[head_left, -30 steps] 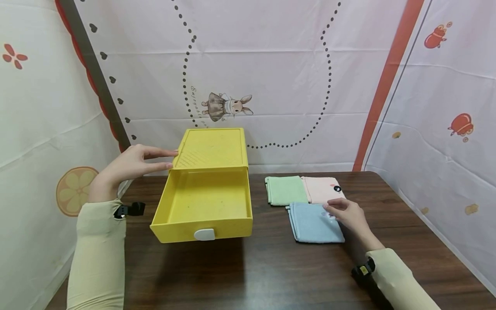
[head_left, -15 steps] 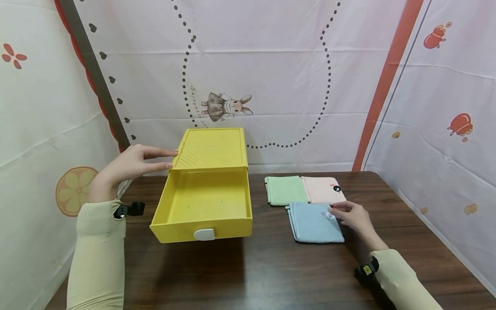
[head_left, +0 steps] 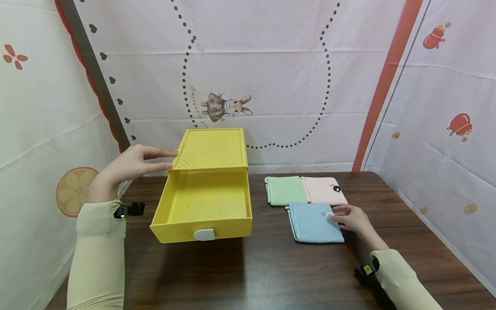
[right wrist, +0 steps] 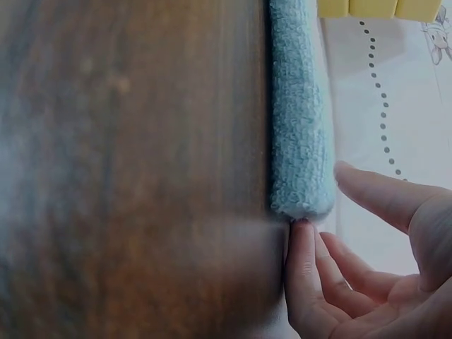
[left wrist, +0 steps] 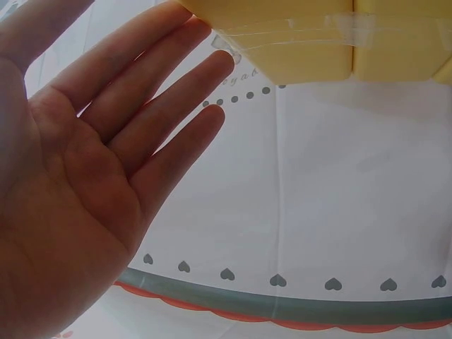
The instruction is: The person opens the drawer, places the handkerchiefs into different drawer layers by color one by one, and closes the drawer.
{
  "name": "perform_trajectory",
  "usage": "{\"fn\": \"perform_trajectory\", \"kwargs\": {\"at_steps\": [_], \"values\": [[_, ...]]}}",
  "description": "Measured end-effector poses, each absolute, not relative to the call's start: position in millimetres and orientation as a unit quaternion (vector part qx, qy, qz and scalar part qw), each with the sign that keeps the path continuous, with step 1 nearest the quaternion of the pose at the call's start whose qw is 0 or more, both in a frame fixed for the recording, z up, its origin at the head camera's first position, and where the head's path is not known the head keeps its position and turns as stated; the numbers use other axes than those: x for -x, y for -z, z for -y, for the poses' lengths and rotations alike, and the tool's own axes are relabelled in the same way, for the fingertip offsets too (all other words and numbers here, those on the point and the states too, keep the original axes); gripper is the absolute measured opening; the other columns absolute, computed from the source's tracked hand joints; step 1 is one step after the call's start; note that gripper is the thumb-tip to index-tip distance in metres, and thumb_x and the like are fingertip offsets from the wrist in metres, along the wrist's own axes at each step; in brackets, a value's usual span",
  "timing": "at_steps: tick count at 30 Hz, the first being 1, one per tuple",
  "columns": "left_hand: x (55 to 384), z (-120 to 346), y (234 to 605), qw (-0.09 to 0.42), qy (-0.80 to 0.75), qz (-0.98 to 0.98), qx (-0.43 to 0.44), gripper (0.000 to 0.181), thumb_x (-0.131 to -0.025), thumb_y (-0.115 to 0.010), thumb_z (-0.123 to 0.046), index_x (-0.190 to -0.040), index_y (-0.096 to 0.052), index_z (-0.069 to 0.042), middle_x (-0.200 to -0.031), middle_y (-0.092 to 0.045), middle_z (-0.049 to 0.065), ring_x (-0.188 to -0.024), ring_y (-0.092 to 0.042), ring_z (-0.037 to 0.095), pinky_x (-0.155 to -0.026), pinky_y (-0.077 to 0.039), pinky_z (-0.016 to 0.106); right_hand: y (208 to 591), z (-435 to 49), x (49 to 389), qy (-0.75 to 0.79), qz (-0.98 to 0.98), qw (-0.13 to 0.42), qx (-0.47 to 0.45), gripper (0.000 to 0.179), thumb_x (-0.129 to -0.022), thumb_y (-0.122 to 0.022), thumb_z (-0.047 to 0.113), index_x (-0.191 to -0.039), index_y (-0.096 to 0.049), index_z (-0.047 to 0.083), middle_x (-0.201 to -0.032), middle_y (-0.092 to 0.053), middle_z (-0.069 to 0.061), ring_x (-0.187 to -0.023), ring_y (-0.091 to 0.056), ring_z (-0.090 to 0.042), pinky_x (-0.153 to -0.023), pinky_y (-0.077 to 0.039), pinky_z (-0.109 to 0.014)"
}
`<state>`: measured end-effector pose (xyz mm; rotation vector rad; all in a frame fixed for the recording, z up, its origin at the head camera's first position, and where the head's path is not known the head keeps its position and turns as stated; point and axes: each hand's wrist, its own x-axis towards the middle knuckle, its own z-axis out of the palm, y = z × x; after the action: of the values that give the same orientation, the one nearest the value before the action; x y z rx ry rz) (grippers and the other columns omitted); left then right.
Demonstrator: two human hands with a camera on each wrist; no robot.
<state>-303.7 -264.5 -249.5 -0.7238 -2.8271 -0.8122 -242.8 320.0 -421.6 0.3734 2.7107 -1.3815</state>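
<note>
A yellow drawer box (head_left: 214, 148) has its yellow drawer (head_left: 209, 202) pulled out towards me, with a white knob on the front. Against the box's left side rest the straight fingertips of my left hand (head_left: 129, 165). A folded light-blue towel (head_left: 314, 224) lies on the table to the right. My right hand (head_left: 353, 219) is at its right edge; in the right wrist view a fingertip (right wrist: 302, 236) touches the towel's edge from the side, while the thumb (right wrist: 374, 191) stays apart from the fingers, beside the towel's top.
Behind the blue towel lie a folded green towel (head_left: 286, 190) and a folded pink towel (head_left: 323, 190) with a dark round mark. All rest on a dark wooden table (head_left: 279, 275). White printed cloth (head_left: 286, 86) hangs along the back and both sides.
My right hand has shifted from over the blue towel's upper right corner to the right and lower, beside its right edge. The left hand and the box stay put.
</note>
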Motion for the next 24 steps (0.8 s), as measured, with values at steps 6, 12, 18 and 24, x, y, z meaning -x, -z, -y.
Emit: {"fn": "perform_trajectory", "kwargs": {"at_steps": [6,12,18,24], "values": [[303.2,264.6,249.4,0.055,0.27,0.931,0.238,0.045,-0.083,-0.069,-0.048,-0.123,-0.065,-0.028,-0.122,-0.065,0.002,-0.112,-0.061,0.025,-0.089,-0.049,0.052,420.8,-320.8,244.1,0.447,-0.886,0.047,-0.116,0.06,-0.082,-0.075,0.025,-0.126,-0.051,-0.008,-0.118,-0.062,-0.027,-0.09,-0.065,-0.017,-0.077,-0.057,-0.036],[302.8,264.4,249.5,0.055,0.271,0.931,0.24,0.045,-0.083,-0.069,-0.047,-0.123,-0.065,-0.028,-0.122,-0.066,0.002,-0.112,-0.061,0.025,-0.089,-0.049,0.052,421.4,-321.3,247.5,0.434,-0.891,0.057,-0.12,0.06,-0.079,-0.078,0.021,-0.126,-0.053,-0.007,-0.114,-0.065,-0.023,-0.086,-0.063,-0.015,-0.074,-0.056,-0.034],[302.4,263.8,248.5,0.055,0.269,0.932,0.238,0.045,-0.083,-0.069,-0.047,-0.123,-0.065,-0.027,-0.121,-0.066,0.003,-0.111,-0.061,0.025,-0.089,-0.049,0.052,422.5,-322.5,251.0,0.428,-0.892,0.071,-0.128,0.062,-0.078,-0.078,0.022,-0.126,-0.053,-0.007,-0.114,-0.065,-0.022,-0.09,-0.063,-0.019,-0.076,-0.053,-0.038],[302.8,264.1,248.5,0.055,0.268,0.932,0.239,0.045,-0.083,-0.069,-0.047,-0.124,-0.065,-0.027,-0.121,-0.066,0.003,-0.111,-0.061,0.025,-0.088,-0.05,0.052,423.6,-323.4,252.4,0.431,-0.889,0.079,-0.132,0.064,-0.078,-0.078,0.025,-0.128,-0.053,-0.006,-0.115,-0.065,-0.02,-0.095,-0.06,-0.023,-0.081,-0.052,-0.041]]}}
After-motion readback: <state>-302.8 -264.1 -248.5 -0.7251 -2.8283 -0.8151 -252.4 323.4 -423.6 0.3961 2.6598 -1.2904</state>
